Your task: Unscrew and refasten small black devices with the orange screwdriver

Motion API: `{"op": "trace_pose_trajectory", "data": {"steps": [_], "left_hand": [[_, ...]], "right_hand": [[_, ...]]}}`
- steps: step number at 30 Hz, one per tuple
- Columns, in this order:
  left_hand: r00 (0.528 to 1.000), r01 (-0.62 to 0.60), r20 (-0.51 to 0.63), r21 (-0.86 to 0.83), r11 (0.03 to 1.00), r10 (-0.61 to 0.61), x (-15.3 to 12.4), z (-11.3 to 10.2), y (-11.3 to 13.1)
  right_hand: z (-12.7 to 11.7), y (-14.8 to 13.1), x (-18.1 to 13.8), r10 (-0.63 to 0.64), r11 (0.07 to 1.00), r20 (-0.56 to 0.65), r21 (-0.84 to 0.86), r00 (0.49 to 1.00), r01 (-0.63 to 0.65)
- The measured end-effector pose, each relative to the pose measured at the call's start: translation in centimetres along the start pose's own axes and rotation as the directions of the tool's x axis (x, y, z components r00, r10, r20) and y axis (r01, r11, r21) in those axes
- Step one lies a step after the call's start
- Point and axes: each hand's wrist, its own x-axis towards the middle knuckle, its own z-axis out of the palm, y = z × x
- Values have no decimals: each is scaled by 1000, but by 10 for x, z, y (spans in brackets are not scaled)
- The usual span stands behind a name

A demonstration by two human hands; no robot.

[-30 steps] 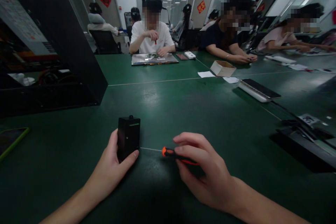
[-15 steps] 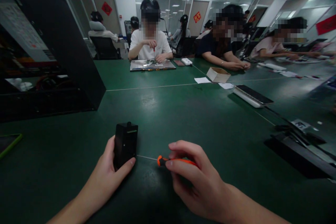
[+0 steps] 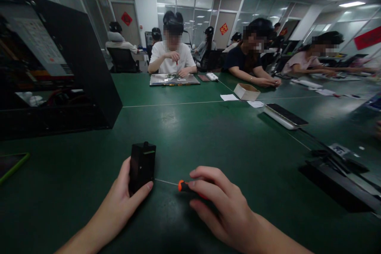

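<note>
A small black box with a green strip near its top stands upright on the green table. My left hand wraps around its lower part, thumb on the left and fingertip on the right. My right hand is closed on an orange-and-black screwdriver. The thin metal shaft runs left from the handle, and its tip meets the right side of the box.
A tall black cabinet fills the left. A green-edged tablet lies at the left edge. A white power strip, a cardboard box and black devices sit on the right. Several people work across the table.
The view has tilted up a little, showing more ceiling. My right fingers have shifted along the screwdriver handle and now cover more of it. The left hand and the box stay in place.
</note>
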Motion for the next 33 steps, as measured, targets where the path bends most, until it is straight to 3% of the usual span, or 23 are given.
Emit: {"op": "trace_pose_trajectory", "data": {"steps": [18,23,29,33], "left_hand": [[1000,-5,25,41,999,4,-3,-2,-5],[1000,-10,12,43,999,9,-2,-3,-9],[1000,7,11,26,1000,-8,-3,-1,-5],[1000,8,12,13,1000,-8,-2,0,-3]], "right_hand": [[-1,-6,1,-54,999,-13,-5,998,54],[-3,-4,3,12,998,34,55,999,-14],[0,-5,4,18,997,-58,76,998,-13],[-1,-1,3,57,994,7,95,998,-57]]}}
